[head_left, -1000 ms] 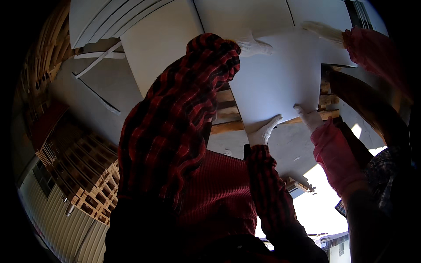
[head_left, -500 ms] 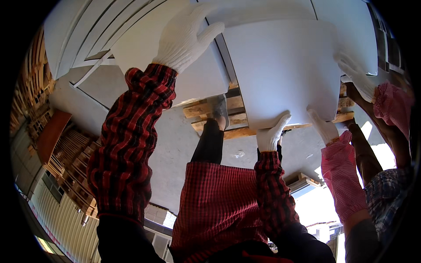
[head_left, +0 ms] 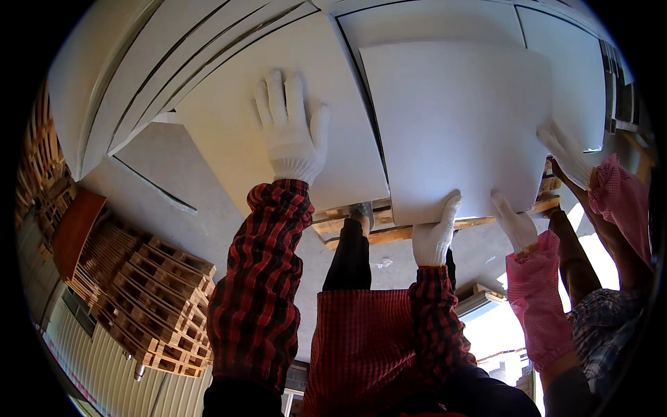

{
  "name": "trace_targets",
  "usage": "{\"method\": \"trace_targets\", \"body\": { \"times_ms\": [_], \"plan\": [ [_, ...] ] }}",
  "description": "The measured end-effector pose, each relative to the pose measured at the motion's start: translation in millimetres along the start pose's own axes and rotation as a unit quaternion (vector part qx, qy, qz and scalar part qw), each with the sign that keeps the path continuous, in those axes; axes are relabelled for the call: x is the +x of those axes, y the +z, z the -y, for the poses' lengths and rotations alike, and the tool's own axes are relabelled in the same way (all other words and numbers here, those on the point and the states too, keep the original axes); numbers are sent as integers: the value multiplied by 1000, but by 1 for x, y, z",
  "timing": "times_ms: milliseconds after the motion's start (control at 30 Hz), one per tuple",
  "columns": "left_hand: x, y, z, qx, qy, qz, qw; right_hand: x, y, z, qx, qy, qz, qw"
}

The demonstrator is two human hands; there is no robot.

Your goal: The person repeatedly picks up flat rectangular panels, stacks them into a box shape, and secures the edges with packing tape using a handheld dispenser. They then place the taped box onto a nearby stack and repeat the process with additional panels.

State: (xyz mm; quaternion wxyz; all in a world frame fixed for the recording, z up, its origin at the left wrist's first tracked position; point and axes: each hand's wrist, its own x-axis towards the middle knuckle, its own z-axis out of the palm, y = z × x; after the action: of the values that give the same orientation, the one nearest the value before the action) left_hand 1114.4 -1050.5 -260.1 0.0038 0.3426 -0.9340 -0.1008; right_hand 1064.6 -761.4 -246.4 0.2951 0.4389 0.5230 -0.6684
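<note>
My left hand, in a white knit glove, lies flat with fingers spread on a large pale board at the left. My right hand, gloved too, grips the near edge of a smooth white board to its right. Its thumb rests on top; the fingers beneath are hidden. A co-worker's gloved hands hold that same board, one hand at the near edge and the other hand at the right side. A narrow dark gap runs between the two boards.
Under the boards shows a wooden pallet on the grey floor. More white sheets with dark gaps fan out at the far left. Stacked pallets and a reddish-brown panel stand at the left. The co-worker's legs are at the right.
My left hand has come nearer from the left board's far part and now lies flat with spread fingers. The gap between the boards looks narrower. My right hand keeps its grip. The view has shifted.
</note>
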Motion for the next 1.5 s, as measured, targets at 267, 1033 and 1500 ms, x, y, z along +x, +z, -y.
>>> {"method": "trace_targets", "body": {
  "times_ms": [267, 1033, 1500],
  "plan": [
    [5, 4, -3, -10, -13, 25, 1000, 8, 78, 24, 6, 7, 38, 999],
    [-210, -170, -255, -437, -164, 327, 822, -44, -338, 212, -759, 63, 195, 618],
    [-352, -302, -415, -340, 74, 423, 837, -192, -514, 299, -555, 116, 94, 818]
  ]
}}
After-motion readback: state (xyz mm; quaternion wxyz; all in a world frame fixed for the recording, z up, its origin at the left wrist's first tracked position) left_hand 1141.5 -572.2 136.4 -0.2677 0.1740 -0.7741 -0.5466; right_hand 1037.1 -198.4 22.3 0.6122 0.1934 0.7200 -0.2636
